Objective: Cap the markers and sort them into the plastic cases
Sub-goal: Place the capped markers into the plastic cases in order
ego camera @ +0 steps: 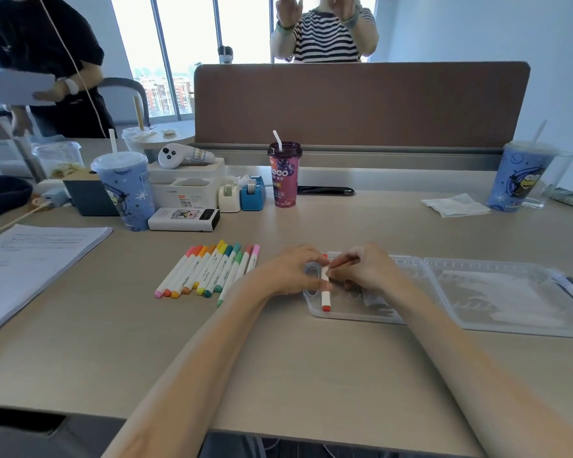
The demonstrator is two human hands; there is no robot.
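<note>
Both hands (pixel 290 271) (pixel 364 269) pinching white red-capped marker (pixel 325 294) mid-frame, lying in clear case (pixel 354 314), fingers closed round barrel, capped markers (pixel 209 271) resting left.

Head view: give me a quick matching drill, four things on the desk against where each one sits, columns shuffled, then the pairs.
Things:
1. red marker
2. row of markers
3. purple cup
4. napkin

Places:
A. far right, beside a blue cup
B. in the clear case, under both hands
C. on the desk left of the case
D. far centre, by the tape dispensers

Pairs: 1-B, 2-C, 3-D, 4-A
</note>
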